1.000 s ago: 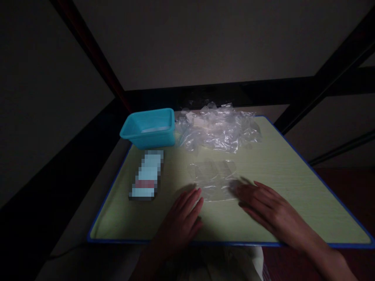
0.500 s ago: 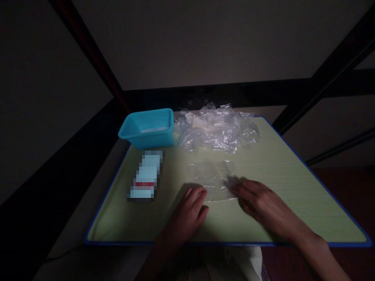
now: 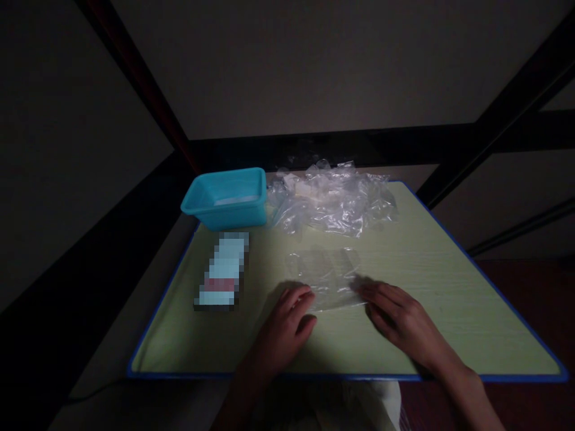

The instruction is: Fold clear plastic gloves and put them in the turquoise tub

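A thin, clear plastic piece lies flat on the table before me; its lobed far edge looks like the fingers of a disposable glove. At its near left edge rests my left hand, fingers loosely bent and thumb apart, gripping nothing. My right hand lies palm down at the right edge, with its fingertips on or right beside the plastic and the thumb apart. Farther back is a crumpled heap of similar clear plastic, with a whitish piece among it.
A turquoise plastic basin stands at the table's back left, with something pale inside. Nearer me lies a phone-shaped, pixelated object. The pale green table has a blue rim, and a wall rises behind it.
My right hand has drawn slightly down and its fingers have eased off the plastic's right side. My left hand has shifted very slightly left. The plastic stays flat in place.
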{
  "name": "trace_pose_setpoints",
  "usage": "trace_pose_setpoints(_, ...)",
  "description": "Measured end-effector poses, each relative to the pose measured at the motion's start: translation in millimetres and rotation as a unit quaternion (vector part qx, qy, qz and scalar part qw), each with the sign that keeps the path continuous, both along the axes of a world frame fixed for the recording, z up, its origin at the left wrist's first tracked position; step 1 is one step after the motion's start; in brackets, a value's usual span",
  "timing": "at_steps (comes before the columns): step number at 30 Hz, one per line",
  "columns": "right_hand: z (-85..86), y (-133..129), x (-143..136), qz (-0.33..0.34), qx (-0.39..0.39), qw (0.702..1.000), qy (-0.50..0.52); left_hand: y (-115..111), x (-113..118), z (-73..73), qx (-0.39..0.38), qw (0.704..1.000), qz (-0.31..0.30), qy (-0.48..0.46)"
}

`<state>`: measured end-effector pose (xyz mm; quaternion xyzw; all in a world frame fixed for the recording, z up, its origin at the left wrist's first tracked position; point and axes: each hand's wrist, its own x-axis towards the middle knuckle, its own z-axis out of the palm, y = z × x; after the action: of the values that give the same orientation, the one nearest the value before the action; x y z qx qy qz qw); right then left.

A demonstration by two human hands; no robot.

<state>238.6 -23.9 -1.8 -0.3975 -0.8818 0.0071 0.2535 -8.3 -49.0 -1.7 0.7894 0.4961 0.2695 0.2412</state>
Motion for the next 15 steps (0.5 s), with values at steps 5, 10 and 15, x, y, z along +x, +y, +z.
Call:
trace_pose_setpoints(5, -1.5, -1.0, -1.3, -0.008, -0.006, 0.999, 0.035, 0.7, -0.5, 0.8, -0.008, 1.000, 0.001, -0.018)
trace_pose_setpoints(10, -1.1, -0.7, -1.1, -0.005, -0.019, 0.998, 0.056, 1.2, -0.6, 0.0, 0.004, 0.999, 0.003, -0.035)
trace_pose_setpoints(15, 1.2, -0.4, -1.1, -0.006, -0.044, 0.996, 0.082, 0.9, -1.1, -1.1, 0.028, 0.999, -0.003, -0.028)
